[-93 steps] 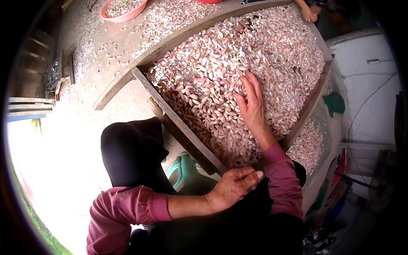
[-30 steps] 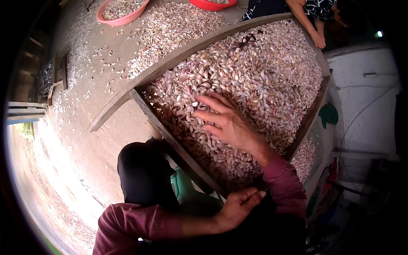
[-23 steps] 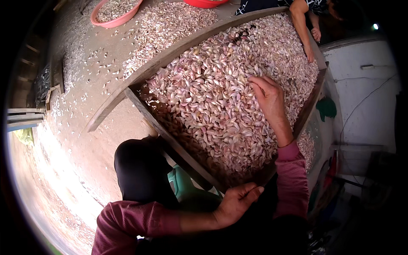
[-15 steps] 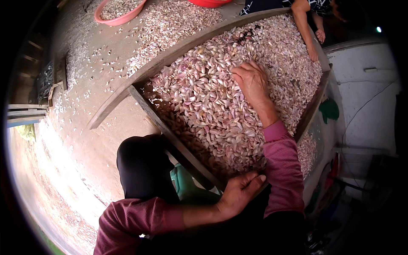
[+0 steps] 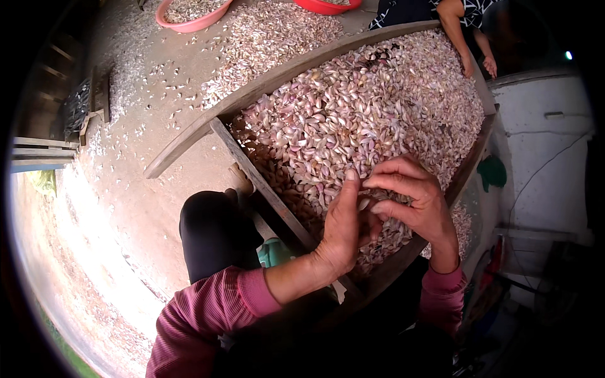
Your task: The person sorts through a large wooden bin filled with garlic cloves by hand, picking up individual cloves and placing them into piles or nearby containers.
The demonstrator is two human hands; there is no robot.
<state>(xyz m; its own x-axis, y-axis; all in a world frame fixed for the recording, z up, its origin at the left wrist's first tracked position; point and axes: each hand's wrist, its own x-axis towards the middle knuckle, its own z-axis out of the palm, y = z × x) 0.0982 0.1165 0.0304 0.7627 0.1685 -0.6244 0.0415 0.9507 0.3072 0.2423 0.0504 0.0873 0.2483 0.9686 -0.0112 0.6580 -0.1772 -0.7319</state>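
Head view: just below and right of the frame's middle, the person's left hand (image 5: 343, 230) and right hand (image 5: 413, 195) meet, fingertips close together. The left thumb points up and its fingers are partly hidden; the right fingers bend toward the left hand. I cannot tell whether either grip is closed or has a clove in it. Directly beneath and beyond lie the garlic cloves (image 5: 353, 120), heaped in a wooden tray (image 5: 263, 183) that spreads from the lower middle to the upper right. A green stool (image 5: 271, 253) shows left of the tray's near end, beside the person's dark-clad knee (image 5: 214, 233). Loose cloves (image 5: 271, 38) cover the floor at upper middle, near a pink basin (image 5: 194, 26) and a red basin (image 5: 329, 9). At upper right, a co-worker's hand (image 5: 467, 66) is at the tray's far edge.
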